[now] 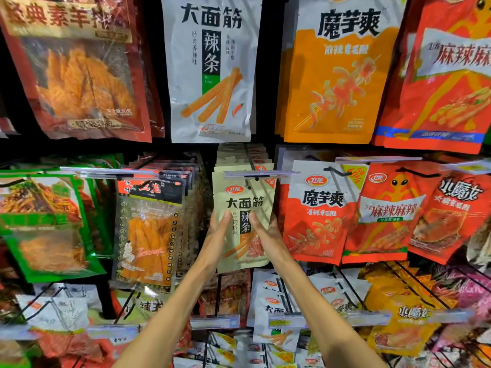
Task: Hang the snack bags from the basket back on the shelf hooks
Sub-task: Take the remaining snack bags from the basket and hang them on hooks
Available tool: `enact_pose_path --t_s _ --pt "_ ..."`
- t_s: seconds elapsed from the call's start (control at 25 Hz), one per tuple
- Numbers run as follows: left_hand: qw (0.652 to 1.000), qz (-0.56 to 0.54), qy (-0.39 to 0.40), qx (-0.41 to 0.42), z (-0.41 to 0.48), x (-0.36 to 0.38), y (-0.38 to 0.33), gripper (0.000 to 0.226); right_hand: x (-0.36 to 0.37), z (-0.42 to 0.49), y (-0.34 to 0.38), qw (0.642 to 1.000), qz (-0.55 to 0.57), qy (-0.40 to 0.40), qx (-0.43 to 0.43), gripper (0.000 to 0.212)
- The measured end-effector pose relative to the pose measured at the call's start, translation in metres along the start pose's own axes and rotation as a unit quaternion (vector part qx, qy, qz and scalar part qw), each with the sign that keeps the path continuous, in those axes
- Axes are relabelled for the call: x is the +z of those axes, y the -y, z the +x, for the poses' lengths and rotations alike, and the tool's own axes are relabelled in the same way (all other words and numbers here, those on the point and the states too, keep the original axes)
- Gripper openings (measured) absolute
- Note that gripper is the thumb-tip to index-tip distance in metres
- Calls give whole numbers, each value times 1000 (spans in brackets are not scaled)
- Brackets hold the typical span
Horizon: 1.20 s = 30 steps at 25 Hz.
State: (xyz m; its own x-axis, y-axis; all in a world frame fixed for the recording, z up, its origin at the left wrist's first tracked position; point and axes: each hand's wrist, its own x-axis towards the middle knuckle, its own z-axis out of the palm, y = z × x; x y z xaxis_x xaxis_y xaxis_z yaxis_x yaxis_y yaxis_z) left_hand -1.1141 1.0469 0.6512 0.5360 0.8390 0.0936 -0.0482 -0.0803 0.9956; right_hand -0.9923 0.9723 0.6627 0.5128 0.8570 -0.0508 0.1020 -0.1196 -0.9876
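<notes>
Beige bag (245, 200) between both upraised grips (216, 235) (265, 236)

Snack bag (245, 201) between hands (216, 235) (265, 235), foremost on hook (250, 160)

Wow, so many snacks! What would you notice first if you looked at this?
Right in the middle, the left hand and the right hand hold a beige snack bag by its sides. Above it hangs a big white bag, and to the right of that one a bright orange bag.
</notes>
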Motion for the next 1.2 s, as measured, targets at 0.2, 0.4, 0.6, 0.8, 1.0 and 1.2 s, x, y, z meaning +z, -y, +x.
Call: enact_pose_path --t_s 0.2,0.4,0.6,0.8,1.0,1.2 --pt "1000 20 -14 -6 2 -2 -3 106 7 -4 4 1000 11 -26 -4 110" --pt "1000 19 -16 7 5 2 -17 76 10 -6 14 999 17 -41 -4 106" --pt "999 30 -10 21 5 2 -21 62 12 -7 16 999 23 -44 -2 107" --pt "999 31 -11 -2 1 -3 -12 88 11 -13 11 999 29 -37 5 106" --pt "1000 22 13 -4 -10 -4 -17 70 12 -17 12 999 31 -34 6 105" --pt "1000 29 7 -1 -15 -6 -24 65 9 -20 15 999 10 -38 1 108"
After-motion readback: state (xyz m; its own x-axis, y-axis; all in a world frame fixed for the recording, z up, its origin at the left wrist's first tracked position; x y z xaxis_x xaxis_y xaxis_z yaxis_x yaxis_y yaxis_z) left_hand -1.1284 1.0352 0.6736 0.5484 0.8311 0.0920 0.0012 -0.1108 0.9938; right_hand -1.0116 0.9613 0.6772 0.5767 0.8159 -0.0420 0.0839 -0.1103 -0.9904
